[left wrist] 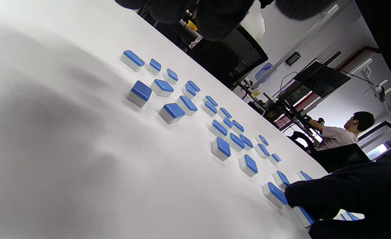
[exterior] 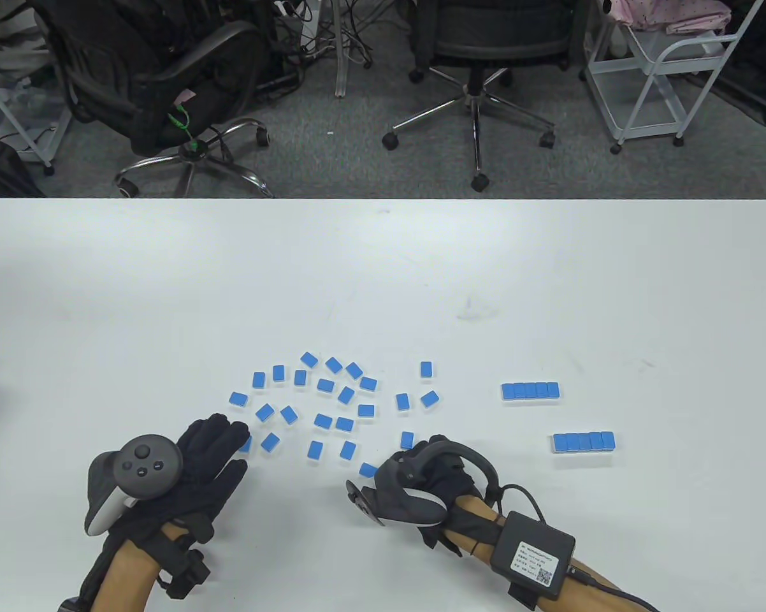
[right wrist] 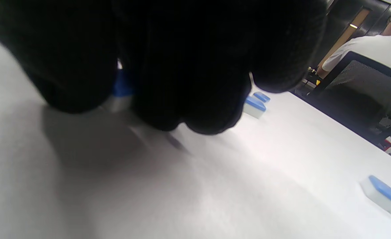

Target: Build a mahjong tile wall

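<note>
Left grip (exterior: 208,456) lay released on white surface (exterior: 383,268); right grip (exterior: 431,475) grasped a blue-backed rectangular mahjong tile (right wrist: 120,87).

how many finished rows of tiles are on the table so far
2. One row of five tiles lies right of the loose scatter; the other row of five sits nearer the person and further right. Both lie clear of the hands.

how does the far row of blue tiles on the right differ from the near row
The far row of blue-backed mahjong tiles lies further up the white table and more to the left; the near row of blue-backed mahjong tiles sits closer to the person and further right. The rows are apart, not touching. Both hold five tiles packed side by side, blue backs up, running left to right.
</note>
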Demonstrator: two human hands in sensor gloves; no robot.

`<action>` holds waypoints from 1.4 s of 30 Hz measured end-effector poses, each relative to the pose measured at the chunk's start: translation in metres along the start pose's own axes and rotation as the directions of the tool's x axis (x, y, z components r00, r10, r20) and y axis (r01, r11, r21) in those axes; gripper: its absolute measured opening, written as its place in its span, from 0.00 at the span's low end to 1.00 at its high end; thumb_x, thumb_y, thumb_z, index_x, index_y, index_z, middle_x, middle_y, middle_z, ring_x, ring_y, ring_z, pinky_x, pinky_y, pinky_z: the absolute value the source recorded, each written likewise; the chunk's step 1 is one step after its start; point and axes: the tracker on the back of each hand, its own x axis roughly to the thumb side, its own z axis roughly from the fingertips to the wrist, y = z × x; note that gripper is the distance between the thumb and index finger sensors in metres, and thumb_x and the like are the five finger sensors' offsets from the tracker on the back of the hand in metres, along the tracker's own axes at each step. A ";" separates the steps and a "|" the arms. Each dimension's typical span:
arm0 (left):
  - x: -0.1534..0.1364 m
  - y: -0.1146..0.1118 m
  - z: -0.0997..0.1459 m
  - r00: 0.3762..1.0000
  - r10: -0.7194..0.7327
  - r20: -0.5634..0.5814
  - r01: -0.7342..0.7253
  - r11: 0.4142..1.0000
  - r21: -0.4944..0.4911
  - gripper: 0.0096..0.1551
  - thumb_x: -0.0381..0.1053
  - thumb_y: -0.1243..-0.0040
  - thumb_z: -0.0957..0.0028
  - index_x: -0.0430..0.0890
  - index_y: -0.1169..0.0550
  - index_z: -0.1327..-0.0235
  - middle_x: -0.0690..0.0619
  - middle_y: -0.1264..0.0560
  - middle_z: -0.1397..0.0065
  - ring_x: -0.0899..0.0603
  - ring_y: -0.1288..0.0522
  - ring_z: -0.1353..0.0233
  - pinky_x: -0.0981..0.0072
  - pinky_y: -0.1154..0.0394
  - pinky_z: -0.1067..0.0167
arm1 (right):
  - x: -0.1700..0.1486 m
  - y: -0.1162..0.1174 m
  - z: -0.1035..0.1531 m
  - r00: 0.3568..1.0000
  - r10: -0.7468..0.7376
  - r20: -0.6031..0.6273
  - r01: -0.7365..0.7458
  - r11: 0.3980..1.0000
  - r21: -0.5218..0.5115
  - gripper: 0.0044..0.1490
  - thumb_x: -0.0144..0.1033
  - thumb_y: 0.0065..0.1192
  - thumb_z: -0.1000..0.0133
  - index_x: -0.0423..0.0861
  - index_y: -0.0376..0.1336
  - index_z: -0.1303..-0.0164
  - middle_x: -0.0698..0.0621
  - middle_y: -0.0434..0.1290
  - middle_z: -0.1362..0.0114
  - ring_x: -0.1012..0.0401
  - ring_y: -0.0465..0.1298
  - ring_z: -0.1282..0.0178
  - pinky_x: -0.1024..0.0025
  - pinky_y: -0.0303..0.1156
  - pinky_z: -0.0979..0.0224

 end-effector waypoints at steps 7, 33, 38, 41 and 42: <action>0.002 0.001 0.003 1.000 -0.002 0.012 0.002 1.000 0.011 0.41 0.70 0.59 0.46 0.58 0.41 0.18 0.50 0.53 0.12 0.36 0.57 0.14 0.30 0.58 0.24 | -0.049 -0.003 0.014 0.998 -0.009 -0.054 0.001 0.988 -0.154 0.38 0.51 0.78 0.66 0.49 0.72 0.47 0.54 0.86 0.51 0.56 0.86 0.53 0.49 0.76 0.34; 0.003 0.003 0.001 1.000 -0.001 0.010 0.001 1.000 0.014 0.41 0.70 0.59 0.46 0.58 0.41 0.18 0.50 0.53 0.12 0.36 0.57 0.14 0.30 0.58 0.24 | -0.184 0.039 -0.034 0.889 -0.035 -0.457 0.110 0.984 0.138 0.35 0.44 0.75 0.61 0.55 0.68 0.41 0.56 0.83 0.44 0.56 0.83 0.43 0.47 0.68 0.23; 0.003 0.003 0.001 1.000 -0.001 0.009 0.001 1.000 0.012 0.41 0.70 0.59 0.46 0.58 0.41 0.18 0.50 0.53 0.12 0.36 0.57 0.14 0.30 0.58 0.24 | -0.181 0.041 -0.035 0.890 -0.019 -0.455 0.096 0.985 0.147 0.35 0.44 0.75 0.61 0.55 0.68 0.41 0.57 0.83 0.44 0.56 0.83 0.43 0.47 0.68 0.23; 0.003 0.004 0.001 1.000 0.001 0.007 -0.001 1.000 0.013 0.41 0.70 0.59 0.46 0.58 0.41 0.18 0.50 0.53 0.12 0.36 0.57 0.14 0.30 0.58 0.24 | -0.180 0.041 -0.034 0.888 -0.018 -0.459 0.099 0.983 0.152 0.35 0.44 0.75 0.61 0.56 0.68 0.41 0.57 0.83 0.44 0.56 0.83 0.43 0.47 0.67 0.22; 0.003 0.004 0.001 1.000 0.001 0.007 -0.001 1.000 0.014 0.41 0.70 0.59 0.46 0.58 0.41 0.18 0.50 0.53 0.12 0.36 0.57 0.14 0.30 0.58 0.24 | -0.179 0.041 -0.033 0.888 -0.015 -0.460 0.096 0.983 0.153 0.35 0.44 0.75 0.61 0.56 0.68 0.41 0.57 0.83 0.44 0.56 0.83 0.42 0.47 0.67 0.22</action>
